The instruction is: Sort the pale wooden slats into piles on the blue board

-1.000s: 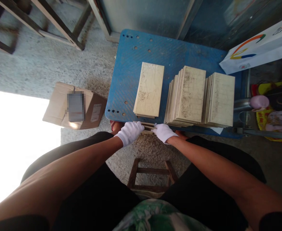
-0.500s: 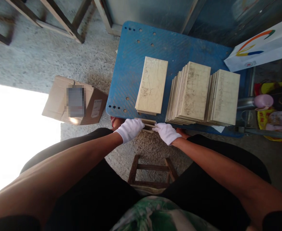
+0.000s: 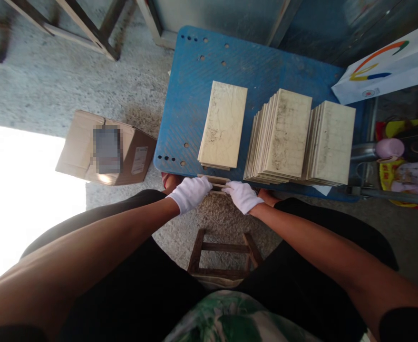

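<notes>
Both hands wear white gloves and are held just off the front edge of a blue plastic table [image 3: 180,104]. My left hand [image 3: 190,194] is closed on the left end of some thin wooden boards [image 3: 218,180], seen edge-on with gaps between them. At their right end my right hand [image 3: 242,194] grips them too; its fingertips are partly hidden. Right behind the boards a short stack of pale rectangular boards [image 3: 224,124] lies on the table. Farther right are a taller, leaning stack [image 3: 289,133] and another stack [image 3: 333,142].
A cardboard box [image 3: 80,142] with a blurred-out item on top sits on the floor at left. A white paper bag [image 3: 383,71] stands at the back right. Beneath my hands is a wooden stool [image 3: 226,248]. Wooden frames [image 3: 87,28] are at the upper left.
The whole view has shifted slightly to the left. Both hands keep their hold on the thin boards, with little visible change otherwise.
</notes>
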Motion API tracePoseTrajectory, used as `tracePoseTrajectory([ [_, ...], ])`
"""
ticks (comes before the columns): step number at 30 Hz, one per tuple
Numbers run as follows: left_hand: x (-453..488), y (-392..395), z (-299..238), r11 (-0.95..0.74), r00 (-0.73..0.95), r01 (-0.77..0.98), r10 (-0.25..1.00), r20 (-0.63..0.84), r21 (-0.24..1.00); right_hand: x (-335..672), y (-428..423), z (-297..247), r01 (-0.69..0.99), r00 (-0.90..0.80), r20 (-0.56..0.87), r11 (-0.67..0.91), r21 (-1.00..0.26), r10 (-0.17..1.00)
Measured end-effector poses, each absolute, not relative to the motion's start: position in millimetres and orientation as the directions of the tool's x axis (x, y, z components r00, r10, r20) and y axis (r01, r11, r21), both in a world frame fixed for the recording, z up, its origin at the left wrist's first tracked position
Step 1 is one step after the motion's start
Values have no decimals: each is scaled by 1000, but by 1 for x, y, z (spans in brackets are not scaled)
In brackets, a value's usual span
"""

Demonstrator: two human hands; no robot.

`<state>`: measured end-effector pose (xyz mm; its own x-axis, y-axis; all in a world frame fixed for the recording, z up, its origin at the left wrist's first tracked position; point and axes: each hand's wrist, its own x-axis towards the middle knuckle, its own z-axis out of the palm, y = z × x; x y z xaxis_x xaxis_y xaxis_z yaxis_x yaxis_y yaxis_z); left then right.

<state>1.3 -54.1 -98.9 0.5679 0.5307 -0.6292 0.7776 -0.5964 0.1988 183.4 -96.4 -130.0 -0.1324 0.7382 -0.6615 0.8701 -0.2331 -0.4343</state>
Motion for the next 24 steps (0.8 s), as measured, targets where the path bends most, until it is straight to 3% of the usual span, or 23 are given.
tracePoseTrajectory([
  [3,1,-54,-99,-637,550,763,550,-628,110,180,-95,-132,857,-69,-675,-302,-417,735],
  [8,-1,-51,-100,-656,599,745,578,-554,121,178,-92,-136,815,85,-704,-455,-357,705],
  [17,7,-37,-78,-523,465,848,655,-596,87,187,-85,-122,810,15,-807,-480,-337,591],
  [20,17,-31,-57,-454,380,889,651,-657,63,186,-77,-90,877,-53,-834,-374,-303,550],
  [22,23,-28,-45,-456,366,888,628,-687,56,182,-77,-63,939,-189,-833,-153,-309,520],
  [24,24,-24,-39,-450,351,892,621,-701,48,179,-84,-41,932,-299,-821,-35,-361,486],
])
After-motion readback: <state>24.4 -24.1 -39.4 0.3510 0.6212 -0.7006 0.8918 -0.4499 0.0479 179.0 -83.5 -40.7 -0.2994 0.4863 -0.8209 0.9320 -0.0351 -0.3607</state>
